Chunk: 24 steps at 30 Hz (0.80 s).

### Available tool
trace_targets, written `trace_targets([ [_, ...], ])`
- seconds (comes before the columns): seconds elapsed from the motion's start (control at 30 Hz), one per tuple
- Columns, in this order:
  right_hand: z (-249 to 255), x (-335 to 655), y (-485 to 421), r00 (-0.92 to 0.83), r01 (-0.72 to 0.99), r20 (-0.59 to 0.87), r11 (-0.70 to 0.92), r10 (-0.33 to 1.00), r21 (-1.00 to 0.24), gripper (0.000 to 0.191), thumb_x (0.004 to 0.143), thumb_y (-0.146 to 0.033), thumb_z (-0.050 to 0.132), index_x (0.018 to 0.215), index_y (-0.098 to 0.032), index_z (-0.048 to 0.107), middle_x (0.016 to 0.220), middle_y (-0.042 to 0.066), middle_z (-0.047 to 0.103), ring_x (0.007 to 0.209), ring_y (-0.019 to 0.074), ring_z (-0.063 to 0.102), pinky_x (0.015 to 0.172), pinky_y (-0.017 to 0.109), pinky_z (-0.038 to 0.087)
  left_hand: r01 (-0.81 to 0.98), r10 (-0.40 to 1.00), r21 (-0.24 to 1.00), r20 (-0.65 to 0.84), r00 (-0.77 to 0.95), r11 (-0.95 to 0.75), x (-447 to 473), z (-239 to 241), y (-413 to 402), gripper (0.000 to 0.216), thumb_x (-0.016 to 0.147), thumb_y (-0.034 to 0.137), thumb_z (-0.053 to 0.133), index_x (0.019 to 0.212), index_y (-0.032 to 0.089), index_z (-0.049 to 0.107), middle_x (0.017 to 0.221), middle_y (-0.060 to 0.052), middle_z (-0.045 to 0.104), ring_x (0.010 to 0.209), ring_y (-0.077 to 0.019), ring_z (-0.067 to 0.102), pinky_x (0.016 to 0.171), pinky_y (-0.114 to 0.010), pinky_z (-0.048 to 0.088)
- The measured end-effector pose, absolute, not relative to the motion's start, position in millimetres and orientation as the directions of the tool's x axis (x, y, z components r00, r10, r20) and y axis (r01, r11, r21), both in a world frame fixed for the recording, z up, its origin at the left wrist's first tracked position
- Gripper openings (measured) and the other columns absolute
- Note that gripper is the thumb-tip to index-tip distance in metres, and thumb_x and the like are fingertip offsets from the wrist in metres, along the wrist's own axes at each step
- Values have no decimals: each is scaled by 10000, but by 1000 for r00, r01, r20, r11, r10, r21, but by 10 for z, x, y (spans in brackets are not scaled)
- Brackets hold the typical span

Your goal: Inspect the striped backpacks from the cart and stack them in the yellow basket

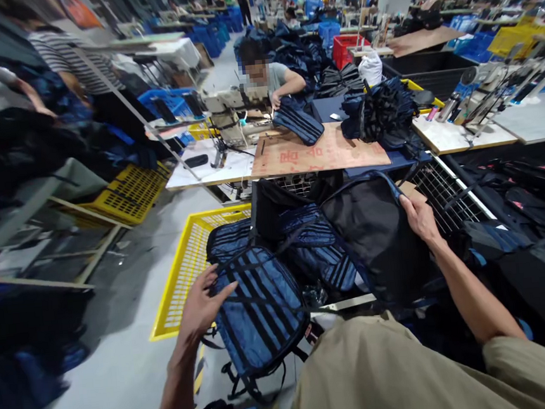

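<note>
A: L hand?
B: On the blue striped backpack, upper-left corner. Fingers spread & flat on the fabric, not closed round anything.
A: Where's the pack?
B: Front of the pile, tilted, just beside the yellow crate. Straps hang toward the floor.
A: R hand?
B: Fingers curled over the top edge of the black bag, gripping it. Bag's upright, btwn more blue packs & a wire rack.
A: Beyond that?
B: Desk w/ a cardboard sheet & sewing machine. A co-worker there holds another striped bag.
</note>
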State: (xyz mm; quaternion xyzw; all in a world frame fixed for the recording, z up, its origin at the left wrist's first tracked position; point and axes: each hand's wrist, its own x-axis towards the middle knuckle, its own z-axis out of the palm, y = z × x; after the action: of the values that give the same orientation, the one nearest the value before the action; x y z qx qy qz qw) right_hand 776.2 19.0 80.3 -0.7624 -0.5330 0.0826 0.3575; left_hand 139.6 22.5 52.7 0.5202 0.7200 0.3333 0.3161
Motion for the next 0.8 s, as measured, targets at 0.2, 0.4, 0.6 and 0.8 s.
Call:
trace_targets([
  [0.2, 882, 6481, -212, 409, 617, 339, 16, 847, -787, 594, 1100, -695, 470, 711, -265, 342, 669, -52, 351, 639, 154, 371, 632, 323, 316, 240, 998, 970, -14, -62, 28, 3029, 923, 20, 634, 851, 678, 800, 1309, 247, 720, 1261, -132, 745, 1177, -316, 707, 1058, -473, 553],
  [0.4, 356, 5681, -821, -46, 652, 328, 278, 943, -705, 552, 1119, -616, 488, 699, -262, 544, 704, 23, 566, 622, 188, 528, 618, 328, 394, -162, 979, 982, -69, 192, 101, 4121, 1216, -12, 510, 908, 622, 784, 1206, 218, 690, 1033, -54, 702, 966, -223, 659, 884, -351, 513],
  [0.6, 287, 6124, -995, -369, 553, -103, 129, 924, -823, 595, 1052, -760, 511, 841, -248, 726, 799, 38, 741, 750, 241, 696, 701, 336, 546, 5, 947, 984, -171, 272, 176, 4356, 1064, -246, 395, 828, 324, 831, 1148, 251, 612, 916, 35, 578, 844, -160, 538, 853, -327, 422],
  [0.8, 853, 6957, -590, -171, 545, 99, 178, 980, -819, 665, 964, -854, 573, 1169, -283, 845, 1227, 160, 806, 1190, 364, 738, 1060, 501, 578, -36, 840, 941, -283, 463, 337, 4407, 1101, -567, 575, 665, 314, 930, 1134, 234, 608, 907, 44, 547, 818, -141, 491, 758, -297, 372],
])
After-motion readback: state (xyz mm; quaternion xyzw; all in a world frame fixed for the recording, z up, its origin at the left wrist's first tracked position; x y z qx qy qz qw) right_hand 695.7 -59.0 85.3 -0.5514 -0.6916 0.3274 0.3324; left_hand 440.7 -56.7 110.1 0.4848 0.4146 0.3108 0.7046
